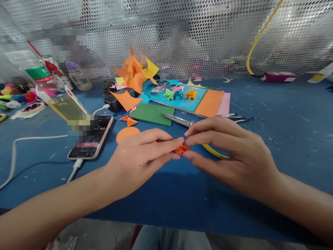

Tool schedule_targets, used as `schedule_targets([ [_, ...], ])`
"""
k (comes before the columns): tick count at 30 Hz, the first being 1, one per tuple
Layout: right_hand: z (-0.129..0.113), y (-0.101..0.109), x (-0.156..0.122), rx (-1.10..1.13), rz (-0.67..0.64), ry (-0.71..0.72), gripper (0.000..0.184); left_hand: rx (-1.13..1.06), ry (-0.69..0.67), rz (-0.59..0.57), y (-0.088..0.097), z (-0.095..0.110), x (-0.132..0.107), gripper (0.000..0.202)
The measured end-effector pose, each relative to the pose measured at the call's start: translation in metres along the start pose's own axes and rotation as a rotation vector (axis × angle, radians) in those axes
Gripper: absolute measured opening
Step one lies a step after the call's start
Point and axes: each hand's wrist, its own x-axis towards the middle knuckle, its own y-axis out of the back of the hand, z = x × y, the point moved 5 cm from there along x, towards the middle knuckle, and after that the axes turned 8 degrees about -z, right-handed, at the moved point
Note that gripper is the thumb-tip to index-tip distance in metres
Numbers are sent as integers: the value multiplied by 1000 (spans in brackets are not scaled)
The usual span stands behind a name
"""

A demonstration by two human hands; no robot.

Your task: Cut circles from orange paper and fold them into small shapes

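Observation:
A small folded orange paper piece (181,149) sits between my two hands, just above the blue table (286,118). My left hand (142,156) pinches its left side with thumb and fingers closed. My right hand (229,152) pinches its right side the same way. Behind my hands lie scissors (179,119), a green paper sheet (153,114) and an orange paper circle (127,133). A yellow strip (213,152) shows under my right hand.
A phone (91,137) on a white cable lies at the left. Further back sit an orange paper pinwheel (132,73), small paper flowers on a teal sheet (179,93), an orange sheet (210,102) and a plastic bottle (52,86). A perforated metal screen closes the back.

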Motion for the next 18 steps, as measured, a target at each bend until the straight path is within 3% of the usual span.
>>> schedule_targets([
  [3,-3,-1,0,31,-27,12,3,-16,23,17,0,0,-1,20],
  [8,0,-4,0,89,-53,-113,9,-119,129,16,-2,-2,-1,16],
  [14,0,-7,1,116,-38,-137,10,-64,53,61,-1,1,1,11],
  [18,1,-6,-1,124,-30,-145,11,-67,95,65,0,0,0,7],
])
